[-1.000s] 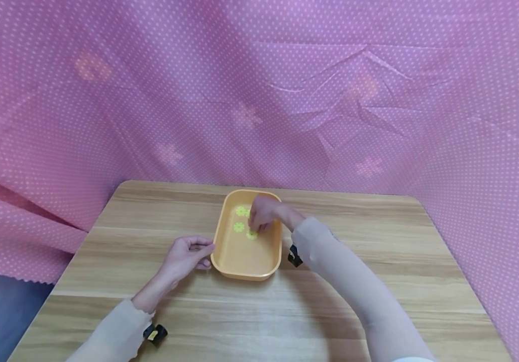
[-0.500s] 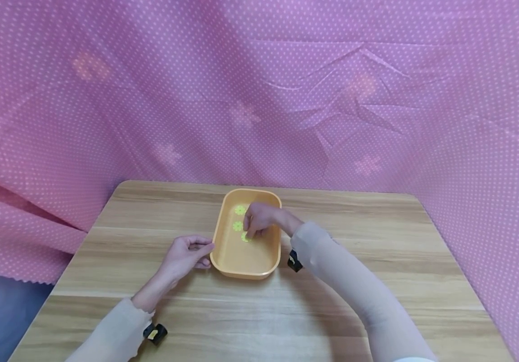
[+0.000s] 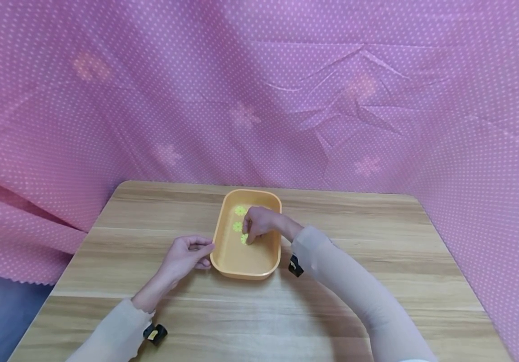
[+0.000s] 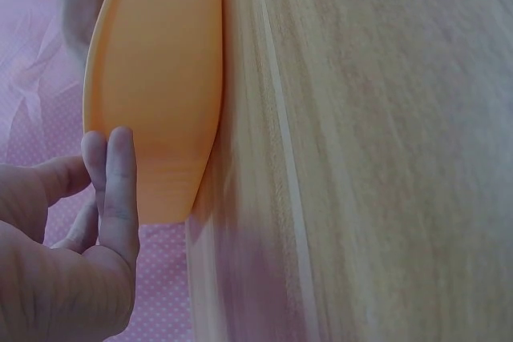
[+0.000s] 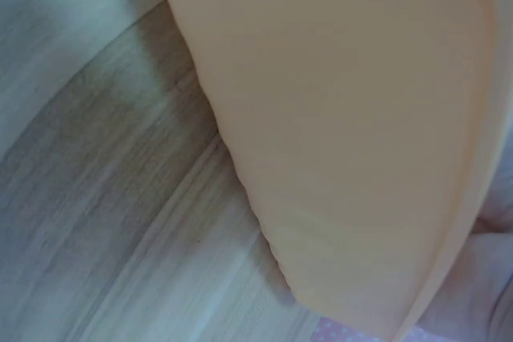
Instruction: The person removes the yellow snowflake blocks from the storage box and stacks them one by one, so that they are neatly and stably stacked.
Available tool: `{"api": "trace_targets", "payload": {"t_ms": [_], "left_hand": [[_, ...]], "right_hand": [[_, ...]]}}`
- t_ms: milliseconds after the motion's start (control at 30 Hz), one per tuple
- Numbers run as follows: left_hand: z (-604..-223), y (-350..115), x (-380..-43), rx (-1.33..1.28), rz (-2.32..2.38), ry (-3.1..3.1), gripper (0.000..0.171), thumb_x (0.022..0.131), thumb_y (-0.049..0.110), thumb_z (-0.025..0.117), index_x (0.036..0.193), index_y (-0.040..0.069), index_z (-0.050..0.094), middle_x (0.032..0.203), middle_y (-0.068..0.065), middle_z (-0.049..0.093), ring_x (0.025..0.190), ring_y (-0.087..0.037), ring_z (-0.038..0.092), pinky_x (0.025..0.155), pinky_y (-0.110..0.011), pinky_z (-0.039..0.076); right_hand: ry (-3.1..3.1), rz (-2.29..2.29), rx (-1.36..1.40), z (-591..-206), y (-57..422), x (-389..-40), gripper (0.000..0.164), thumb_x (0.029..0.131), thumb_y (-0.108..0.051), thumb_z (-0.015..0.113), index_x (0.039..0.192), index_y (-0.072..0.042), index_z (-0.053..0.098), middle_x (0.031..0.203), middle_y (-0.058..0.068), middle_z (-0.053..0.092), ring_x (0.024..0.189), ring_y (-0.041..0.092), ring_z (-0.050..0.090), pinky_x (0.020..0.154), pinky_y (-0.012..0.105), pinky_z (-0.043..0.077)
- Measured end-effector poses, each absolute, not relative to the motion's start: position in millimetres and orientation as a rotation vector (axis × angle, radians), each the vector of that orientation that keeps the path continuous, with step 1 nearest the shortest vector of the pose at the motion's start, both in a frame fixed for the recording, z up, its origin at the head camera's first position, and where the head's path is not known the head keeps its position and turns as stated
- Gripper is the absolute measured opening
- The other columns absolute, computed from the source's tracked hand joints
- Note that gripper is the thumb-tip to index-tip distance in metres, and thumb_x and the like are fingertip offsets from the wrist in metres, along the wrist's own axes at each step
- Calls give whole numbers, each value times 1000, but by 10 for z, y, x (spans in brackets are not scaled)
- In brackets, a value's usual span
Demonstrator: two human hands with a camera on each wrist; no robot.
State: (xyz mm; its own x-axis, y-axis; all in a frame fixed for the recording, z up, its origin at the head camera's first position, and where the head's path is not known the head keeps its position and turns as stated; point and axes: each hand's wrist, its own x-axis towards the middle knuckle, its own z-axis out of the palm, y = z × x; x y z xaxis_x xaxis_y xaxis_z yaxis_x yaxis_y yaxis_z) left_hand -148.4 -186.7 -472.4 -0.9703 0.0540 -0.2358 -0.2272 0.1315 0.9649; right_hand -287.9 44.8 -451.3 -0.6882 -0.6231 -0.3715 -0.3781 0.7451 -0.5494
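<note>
An orange-yellow oblong tray (image 3: 245, 259) stands on the table. My left hand (image 3: 186, 257) pinches its left rim; in the left wrist view the fingers (image 4: 120, 166) lie against the outer wall, with the thumb at the rim. My right hand (image 3: 261, 221) reaches into the tray over the right rim, fingers bent down. Its thumb and fingertips are on a yellow flower-shaped piece (image 3: 243, 240), partly covered by them. Two more yellow flowers, an upper one (image 3: 239, 210) and a middle one (image 3: 237, 227), lie in a column above it. In the right wrist view the tray wall (image 5: 337, 118) hides most of the hand.
The wood-grain table (image 3: 358, 296) extends around the tray. Behind it and at both sides hangs a pink dotted cloth (image 3: 259, 100). Black wrist cameras, one on the left (image 3: 155, 333) and one on the right (image 3: 295, 265), hang below the sleeves.
My right hand has moved slightly left and toward me inside the tray, and the lowest flower has shifted left with it to line up under the others. My left hand stays at the rim.
</note>
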Motion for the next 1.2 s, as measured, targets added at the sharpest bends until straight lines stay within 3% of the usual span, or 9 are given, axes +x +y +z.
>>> {"api": "trace_targets", "payload": {"t_ms": [367,733,967,1200], "left_hand": [[-4714,-1891,-1551,-168,1921,2199,34,101,8,69,125,-14,63,102,-16,75,68,-10,70,68,-23,68],[-4703,-1926,-1616,-153,1896,2209,33,102,8,68,125,-15,63,104,-18,75,68,-10,70,69,-23,68],[-4697,-1941,-1662,-158,1906,2191,34,101,8,69,125,-15,63,100,-15,76,67,-10,69,68,-24,68],[-4693,-1966,-1720,-161,1892,2209,30,101,7,68,123,-14,65,104,-20,74,68,-10,70,70,-23,68]], "right_hand": [[2410,-610,-755,-4516,437,-2953,19,81,-9,90,95,-8,77,86,0,73,66,10,64,63,22,63],[2379,-696,-768,-4451,426,-2991,17,83,-3,86,98,-3,78,91,7,79,71,15,70,74,32,68],[2365,-730,-790,-4390,440,-3028,12,86,-2,82,98,-1,81,90,11,82,65,8,66,68,24,66],[2337,-839,-736,-4334,470,-3043,12,88,0,80,99,2,79,90,14,81,65,10,69,75,34,70]]}}
